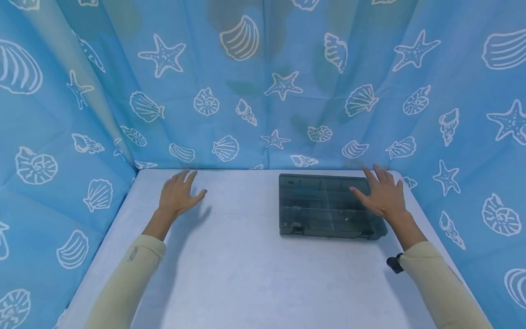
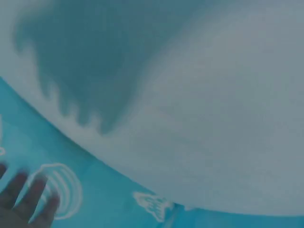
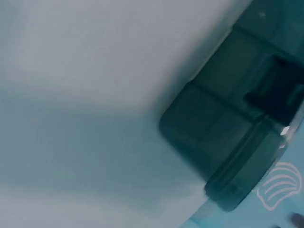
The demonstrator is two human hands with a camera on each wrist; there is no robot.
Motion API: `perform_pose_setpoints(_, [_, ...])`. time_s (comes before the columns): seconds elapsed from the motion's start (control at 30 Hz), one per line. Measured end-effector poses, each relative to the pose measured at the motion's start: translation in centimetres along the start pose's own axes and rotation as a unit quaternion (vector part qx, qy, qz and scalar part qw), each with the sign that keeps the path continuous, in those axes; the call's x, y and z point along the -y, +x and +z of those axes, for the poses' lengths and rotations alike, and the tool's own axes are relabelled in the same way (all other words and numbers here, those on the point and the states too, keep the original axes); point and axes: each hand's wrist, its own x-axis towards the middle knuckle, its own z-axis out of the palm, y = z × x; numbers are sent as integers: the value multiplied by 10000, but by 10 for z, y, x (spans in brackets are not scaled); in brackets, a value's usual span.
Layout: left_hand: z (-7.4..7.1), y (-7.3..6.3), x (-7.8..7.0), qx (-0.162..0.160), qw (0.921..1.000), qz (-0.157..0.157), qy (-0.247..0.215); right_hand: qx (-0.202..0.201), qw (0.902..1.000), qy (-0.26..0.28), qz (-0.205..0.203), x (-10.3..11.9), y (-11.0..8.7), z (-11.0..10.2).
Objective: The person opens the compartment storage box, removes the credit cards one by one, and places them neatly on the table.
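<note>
Clearly, the dark see-through box [image 1: 327, 206] lies right of centre in the head view, flat on the white surface [image 1: 246, 274], with dividing lines showing through it and a latch [image 1: 297, 230] at its lower left edge. In the right part of that frame, the right hand [image 1: 381, 194] is over the box's right end, fingers spread wide and gripping nothing; whether the thumb touches the box, I cannot tell. At left of centre, well apart from the box, the left hand [image 1: 177, 194] is above the surface near its far edge, fingers loosely extended, likewise gripping nothing. Both forearms wear pale sleeves [image 1: 127, 278], and a small black object [image 1: 395, 263] sits by the right cuff. A blue curtain [image 1: 267, 55] printed with white shells and starfish fills the top and both sides. The left wrist view shows blurred fingertips [image 2: 33, 194] at lower left and a hand-shaped shadow [image 2: 90, 61] at upper left.
</note>
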Motion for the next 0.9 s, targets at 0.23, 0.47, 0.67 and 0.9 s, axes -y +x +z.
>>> perform_pose_setpoints(0.23, [-9, -11, -41, 775, 9854, -244, -1498, 1385, 9674, 1509, 1490, -20, -9, -3])
perform_pose_setpoints(0.47, [7, -24, -87, 1410, 9499, 68, -2789, 2477, 9164, 2382, 2055, -28, -7, 3])
perform_pose_setpoints(0.67, [24, -38, -152, 2224, 8822, 676, -4094, 2319, 9148, 2379, 2296, -18, -4, 11])
perform_pose_setpoints(0.9, [45, -49, -218, 3096, 7951, 308, -5206, 2200, 9078, 2539, 2509, -12, 2, 16])
